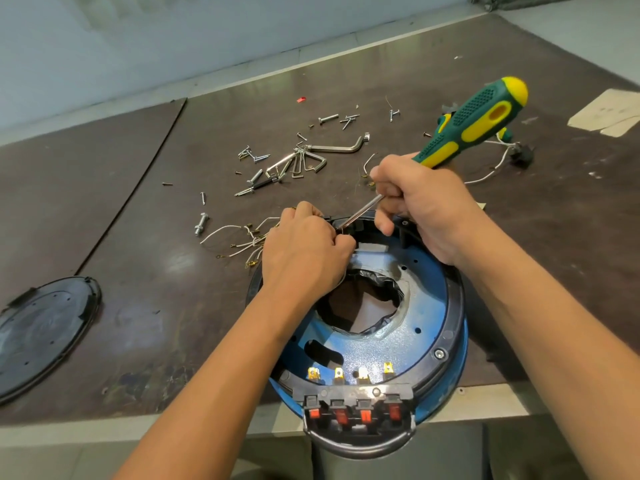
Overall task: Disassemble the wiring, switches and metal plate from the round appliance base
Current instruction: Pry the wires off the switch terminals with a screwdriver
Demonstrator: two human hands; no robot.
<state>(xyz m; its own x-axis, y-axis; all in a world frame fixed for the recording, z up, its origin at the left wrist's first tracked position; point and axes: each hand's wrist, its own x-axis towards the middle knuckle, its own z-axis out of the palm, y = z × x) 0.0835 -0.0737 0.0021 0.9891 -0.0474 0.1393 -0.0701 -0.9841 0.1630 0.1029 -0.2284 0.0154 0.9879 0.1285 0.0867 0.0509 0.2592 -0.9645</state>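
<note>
Right hand [415,202] is gripping the green-and-yellow screwdriver [478,119] low down where handle meets shaft, fingers wrapped round it, and the handle is sticking up and away to the right. The shaft is angling down to the left, its tip landing at the far rim of the round blue base [433,306], right beside the left hand [304,251]. That left hand is sitting over the base's far-left edge with fingers curled tight, knuckles up; whether it is pinching anything under there, I cannot tell. White wires [239,237] with brass terminals are fanning out on the table [138,202] just left of that hand. The base itself is lying between both forearms, overhanging the near table edge, and its row of red switches [356,414] is facing us, well clear of both hands. Hex keys [304,157] and loose screws are lying beyond the hands. A black round cover [45,327] is resting far left.
</note>
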